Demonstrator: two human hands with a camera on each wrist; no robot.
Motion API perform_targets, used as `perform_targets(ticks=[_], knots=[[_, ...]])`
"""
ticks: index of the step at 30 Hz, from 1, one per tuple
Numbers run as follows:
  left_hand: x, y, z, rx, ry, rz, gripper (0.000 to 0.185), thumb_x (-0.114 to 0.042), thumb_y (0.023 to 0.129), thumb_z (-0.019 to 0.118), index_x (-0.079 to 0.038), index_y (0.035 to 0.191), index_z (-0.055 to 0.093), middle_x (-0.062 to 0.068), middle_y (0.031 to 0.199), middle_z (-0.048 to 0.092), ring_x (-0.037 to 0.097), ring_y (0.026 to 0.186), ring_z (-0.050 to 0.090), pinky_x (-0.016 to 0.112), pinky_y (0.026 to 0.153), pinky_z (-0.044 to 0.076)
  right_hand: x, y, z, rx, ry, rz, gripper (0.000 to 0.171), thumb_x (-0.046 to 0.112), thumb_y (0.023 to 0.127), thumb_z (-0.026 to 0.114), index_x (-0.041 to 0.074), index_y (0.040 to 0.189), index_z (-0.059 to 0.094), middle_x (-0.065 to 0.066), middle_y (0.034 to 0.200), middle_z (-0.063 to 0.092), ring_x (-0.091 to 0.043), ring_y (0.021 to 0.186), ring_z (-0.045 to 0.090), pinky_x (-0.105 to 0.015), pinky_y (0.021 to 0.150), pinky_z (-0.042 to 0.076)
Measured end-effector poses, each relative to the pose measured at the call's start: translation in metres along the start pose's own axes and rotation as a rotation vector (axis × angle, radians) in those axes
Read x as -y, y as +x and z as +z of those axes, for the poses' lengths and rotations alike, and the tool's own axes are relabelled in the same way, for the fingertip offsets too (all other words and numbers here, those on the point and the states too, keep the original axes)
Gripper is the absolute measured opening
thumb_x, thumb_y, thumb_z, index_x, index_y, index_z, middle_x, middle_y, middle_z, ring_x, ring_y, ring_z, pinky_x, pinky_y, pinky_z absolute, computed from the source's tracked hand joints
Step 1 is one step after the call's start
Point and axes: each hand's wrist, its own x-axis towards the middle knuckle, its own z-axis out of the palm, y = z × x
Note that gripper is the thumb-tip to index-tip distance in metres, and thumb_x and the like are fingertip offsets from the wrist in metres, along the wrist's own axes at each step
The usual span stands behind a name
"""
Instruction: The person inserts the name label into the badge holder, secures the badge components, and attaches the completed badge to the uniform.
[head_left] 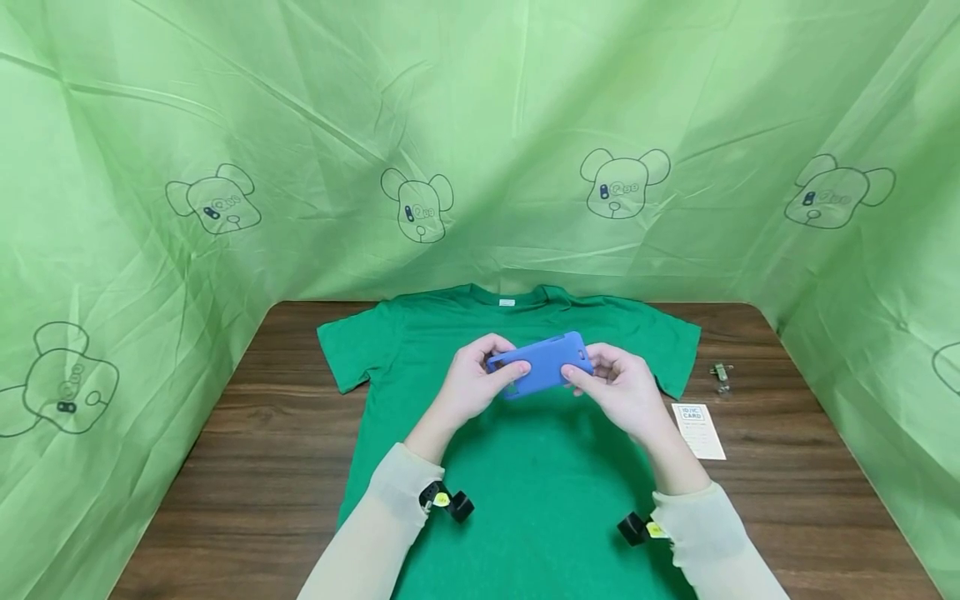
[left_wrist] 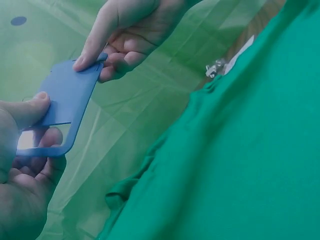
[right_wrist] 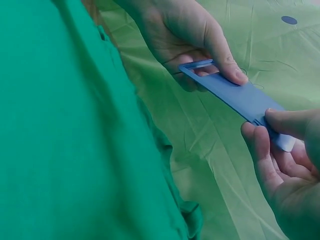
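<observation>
Both hands have the blue card holder [head_left: 543, 364] pinched by its short ends, left hand [head_left: 472, 385] and right hand [head_left: 622, 387], up above the green T-shirt [head_left: 525, 467] mid-table. It looks light, thin and a bit bendy, so I'd say edge pinches like these suit it. The ID card [head_left: 699, 430] lies near the right edge.

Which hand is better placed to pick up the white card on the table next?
Right, probably. The white card lies on the table just beside the right hand; the left hand pinches the blue holder's far end.
</observation>
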Motion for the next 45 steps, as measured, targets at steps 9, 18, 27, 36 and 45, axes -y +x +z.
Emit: perform_targets(ticks=[9,18,27,36,45], knots=[[0.002,0.001,0.000,0.016,-0.037,-0.009,0.015,-0.020,0.101,0.083,-0.009,0.108,0.073,0.006,0.087,0.070,0.021,0.072,0.066,0.032,0.064,0.055,0.003,0.000,0.000,-0.007,-0.019,0.010,0.020,0.013,0.103,0.080,-0.002,0.115,0.075,-0.018,0.096,0.078,-0.030,0.079,0.078,-0.035,0.076,0.066],[0.004,0.001,-0.003,0.036,-0.133,0.072,0.019,-0.010,0.112,0.063,0.000,0.124,0.073,0.018,0.091,0.071,0.024,0.076,0.071,0.033,0.070,0.062,0.003,0.000,-0.003,-0.033,-0.001,0.023,0.022,0.012,0.103,0.079,-0.005,0.117,0.074,-0.020,0.098,0.078,-0.023,0.081,0.078,-0.031,0.075,0.066],[0.004,0.002,-0.004,0.034,-0.118,0.082,0.021,-0.009,0.113,0.060,0.001,0.124,0.074,0.017,0.097,0.076,0.031,0.082,0.073,0.032,0.074,0.062,0.003,0.000,-0.006,-0.040,0.029,0.035,0.024,0.010,0.103,0.079,-0.005,0.120,0.073,-0.017,0.098,0.078,-0.024,0.081,0.078,-0.033,0.075,0.066],[0.004,0.002,-0.004,-0.008,-0.058,0.061,0.021,-0.010,0.112,0.062,-0.002,0.124,0.077,0.014,0.118,0.078,0.033,0.094,0.069,0.031,0.079,0.057,0.003,0.000,-0.009,-0.037,0.035,0.033,0.026,0.010,0.105,0.076,-0.007,0.124,0.070,-0.019,0.101,0.080,-0.029,0.081,0.078,-0.033,0.074,0.066],[0.002,0.002,-0.004,-0.011,-0.051,0.060,0.021,-0.012,0.112,0.062,-0.004,0.124,0.078,0.012,0.118,0.078,0.030,0.093,0.070,0.030,0.078,0.057,0.003,0.000,-0.011,-0.030,0.029,0.019,0.026,0.011,0.106,0.075,-0.006,0.124,0.069,-0.021,0.102,0.080,-0.027,0.080,0.077,-0.036,0.075,0.066]])
